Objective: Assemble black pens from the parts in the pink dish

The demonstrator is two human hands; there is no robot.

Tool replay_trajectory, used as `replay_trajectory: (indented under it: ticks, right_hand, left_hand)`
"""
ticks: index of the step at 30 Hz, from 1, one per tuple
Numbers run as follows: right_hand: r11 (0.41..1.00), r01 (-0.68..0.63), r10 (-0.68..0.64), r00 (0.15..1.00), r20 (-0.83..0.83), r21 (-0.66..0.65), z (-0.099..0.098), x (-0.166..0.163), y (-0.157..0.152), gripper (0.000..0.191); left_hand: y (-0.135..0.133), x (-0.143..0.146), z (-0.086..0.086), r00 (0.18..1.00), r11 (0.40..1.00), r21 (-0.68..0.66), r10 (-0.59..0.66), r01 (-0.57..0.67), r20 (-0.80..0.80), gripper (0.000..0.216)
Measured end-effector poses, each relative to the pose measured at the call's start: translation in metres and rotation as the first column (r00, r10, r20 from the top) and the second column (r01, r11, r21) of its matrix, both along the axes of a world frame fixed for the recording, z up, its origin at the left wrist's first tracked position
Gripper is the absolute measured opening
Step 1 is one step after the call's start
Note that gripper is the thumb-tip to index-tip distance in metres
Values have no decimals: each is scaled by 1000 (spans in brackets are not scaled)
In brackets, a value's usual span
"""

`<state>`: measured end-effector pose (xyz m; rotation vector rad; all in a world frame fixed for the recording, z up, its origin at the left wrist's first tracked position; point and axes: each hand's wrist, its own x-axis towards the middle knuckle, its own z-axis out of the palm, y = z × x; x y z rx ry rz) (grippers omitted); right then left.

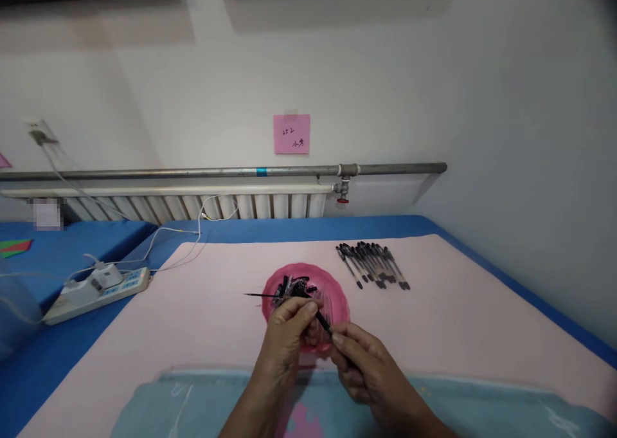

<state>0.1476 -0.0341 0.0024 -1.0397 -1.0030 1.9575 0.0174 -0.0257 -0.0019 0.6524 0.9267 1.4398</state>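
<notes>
My left hand [289, 328] is closed, thumb and fingers pinching one end of a short black pen part [322, 322]. The fingers of my right hand [361, 361] are wrapped round its lower end. A thin dark pen refill [259, 294] points left past the plate's rim; whether my left hand holds it or it rests on the plate, I cannot tell. Beneath and behind my hands is a pink scalloped plate [343, 303], partly covered by them. It carries a heap of black pen parts [296, 287] and clear pen barrels [326, 303].
Several pens with black ends [373, 264] lie in a row right of the plate on a pink sheet [216, 309]. A teal cloth [193, 402] spans the front. A power strip [101, 296] with white cables sits left. A radiator [245, 204] and pipe [202, 173] line the wall behind.
</notes>
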Motion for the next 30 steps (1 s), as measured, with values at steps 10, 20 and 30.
replay_trajectory:
  ticks: [10,20,30]
  right_hand:
    - [1000,-9,8,999,-36,-22,2,0,-1,35]
    - [996,-41,37,998,-53,-79,0,0,-1,35]
    - [995,-36,34,999,-30,-89,1,0,2,34]
  left_hand:
    - [-5,-4,7,988,990,26,-143,141,60,31]
    - [-3,-6,3,990,990,32,-140,139,27,29]
    - [-2,-7,4,991,991,44,-129,127,40,30]
